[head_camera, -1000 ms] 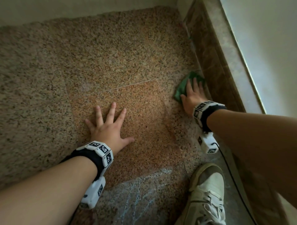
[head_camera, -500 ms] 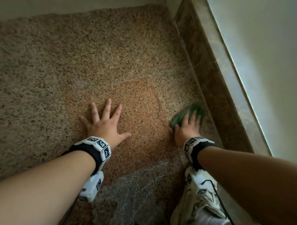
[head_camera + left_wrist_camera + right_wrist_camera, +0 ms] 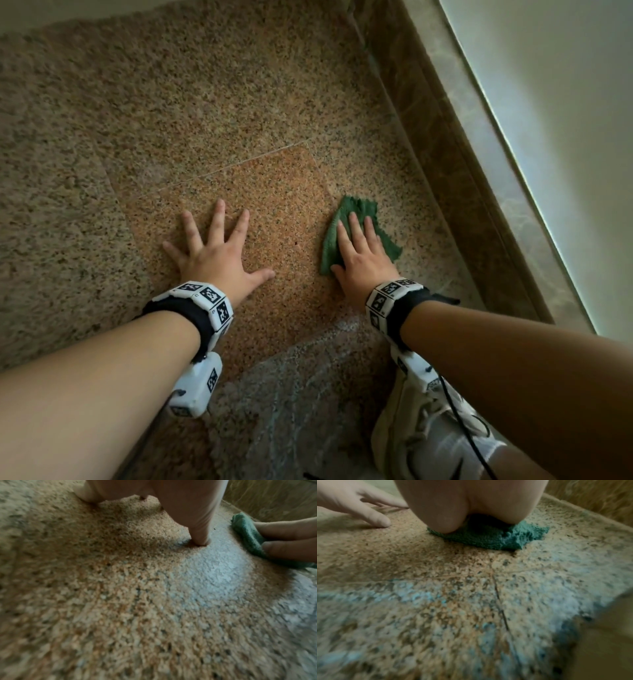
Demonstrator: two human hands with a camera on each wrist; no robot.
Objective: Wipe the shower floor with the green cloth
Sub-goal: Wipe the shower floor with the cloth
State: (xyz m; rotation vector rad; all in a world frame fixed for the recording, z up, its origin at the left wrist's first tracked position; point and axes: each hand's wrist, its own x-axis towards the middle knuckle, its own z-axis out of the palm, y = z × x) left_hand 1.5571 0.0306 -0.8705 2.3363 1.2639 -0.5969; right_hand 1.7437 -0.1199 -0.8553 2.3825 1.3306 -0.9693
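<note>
On the speckled brown-and-tan granite shower floor (image 3: 239, 102), the right hand (image 3: 363, 253) lies palm down on a crumpled dark green terry cloth (image 3: 356, 212), its fingers (image 3: 354, 228) straight and held close together, pressing the cloth flat against the stone rather than curling round it. The cloth sits toward the floor's right edge, near but not touching the raised brown marble kerb (image 3: 455, 192) that runs along that side; ragged corners of it stick out beyond the fingertips and past the little-finger side of the hand. In the right wrist view the heel of the hand (image 3: 471, 500) bears down on the green cloth (image 3: 488, 536), with the cloth bunched out in front of it.

The left hand (image 3: 219, 253) is planted bare on an orange-toned square tile in the middle of the floor, just beside the cloth, fingers spread wide and thumb stretched out toward the right hand. In the left wrist view its thumb tip (image 3: 200, 539) touches the stone.

A pale, greyish, streaky patch (image 3: 308, 394) covers the floor near its close edge, between the two forearms. A white laced sneaker (image 3: 421, 435) stands on the floor under the right forearm. Both wrists carry black bands with white marker blocks (image 3: 205, 298).
</note>
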